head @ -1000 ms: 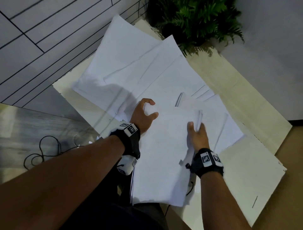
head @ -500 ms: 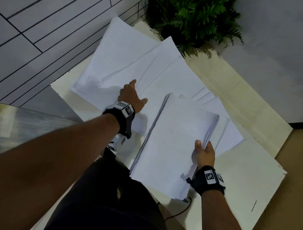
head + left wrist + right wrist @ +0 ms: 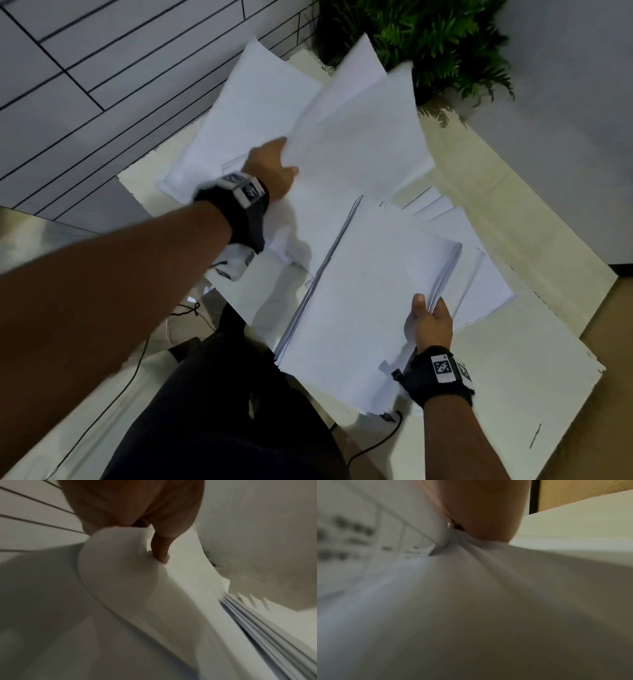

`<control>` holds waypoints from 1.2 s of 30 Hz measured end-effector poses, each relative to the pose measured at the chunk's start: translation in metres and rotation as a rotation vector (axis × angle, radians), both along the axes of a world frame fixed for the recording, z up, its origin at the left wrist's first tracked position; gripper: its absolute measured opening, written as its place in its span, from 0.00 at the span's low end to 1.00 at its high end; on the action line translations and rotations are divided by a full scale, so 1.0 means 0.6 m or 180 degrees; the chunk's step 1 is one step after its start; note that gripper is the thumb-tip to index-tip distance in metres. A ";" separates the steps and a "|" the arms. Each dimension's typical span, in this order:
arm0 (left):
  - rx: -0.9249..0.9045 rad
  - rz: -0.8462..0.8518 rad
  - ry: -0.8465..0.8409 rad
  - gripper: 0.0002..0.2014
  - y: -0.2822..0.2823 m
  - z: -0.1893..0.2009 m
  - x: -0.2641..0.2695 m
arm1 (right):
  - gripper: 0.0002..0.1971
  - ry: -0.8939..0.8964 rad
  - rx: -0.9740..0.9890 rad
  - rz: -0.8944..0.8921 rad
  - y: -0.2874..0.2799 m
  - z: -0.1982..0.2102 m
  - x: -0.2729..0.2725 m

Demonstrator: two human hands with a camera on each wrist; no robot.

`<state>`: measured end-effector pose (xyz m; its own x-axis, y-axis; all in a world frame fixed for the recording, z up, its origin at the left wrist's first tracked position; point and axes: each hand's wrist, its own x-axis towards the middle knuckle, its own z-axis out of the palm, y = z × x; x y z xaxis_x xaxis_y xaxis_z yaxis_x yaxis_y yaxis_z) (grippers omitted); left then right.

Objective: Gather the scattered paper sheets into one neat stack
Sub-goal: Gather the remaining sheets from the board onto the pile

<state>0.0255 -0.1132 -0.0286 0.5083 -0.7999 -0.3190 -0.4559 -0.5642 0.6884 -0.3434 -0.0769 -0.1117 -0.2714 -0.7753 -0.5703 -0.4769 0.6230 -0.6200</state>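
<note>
My right hand (image 3: 430, 317) pinches the near right edge of a thick stack of white sheets (image 3: 370, 301), thumb on top, held just above the cream table (image 3: 513, 370). My left hand (image 3: 274, 168) grips the left edge of two loose sheets (image 3: 356, 137) and lifts them off the table, their far ends curling upward. In the left wrist view a finger (image 3: 161, 547) presses into the bent sheet (image 3: 120, 566), with the stack's edge (image 3: 257, 626) lower right. More loose sheets (image 3: 246, 113) lie at the far left, others (image 3: 479, 284) under the stack's right side.
A green potted plant (image 3: 438, 37) stands at the table's far corner. A tiled wall (image 3: 102, 68) runs along the left. Black cables (image 3: 185, 308) trail on the floor near my dark trousers (image 3: 222, 411). The table's near right part (image 3: 534, 394) is bare.
My left hand reached forward from the stack, took hold of loose sheets at the far side and raised them. My right hand kept its hold on the stack, which shifted slightly toward me.
</note>
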 end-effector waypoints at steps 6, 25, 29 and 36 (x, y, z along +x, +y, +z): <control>-0.0568 0.0575 0.0143 0.20 0.010 0.068 0.083 | 0.23 -0.0263 0.0106 -0.0098 -0.011 0.023 0.001; 0.0776 -0.1586 -0.0718 0.30 0.156 -0.060 -0.132 | 0.26 -0.0726 0.0184 -0.0487 -0.052 0.055 0.113; 0.0667 -0.1752 -0.0612 0.38 0.173 -0.071 -0.137 | 0.45 -0.1031 0.0215 -0.0720 -0.052 0.061 0.107; 0.0572 -0.1380 0.0226 0.55 0.171 -0.071 -0.138 | 0.17 -0.0383 -0.0320 0.0370 -0.050 0.068 0.096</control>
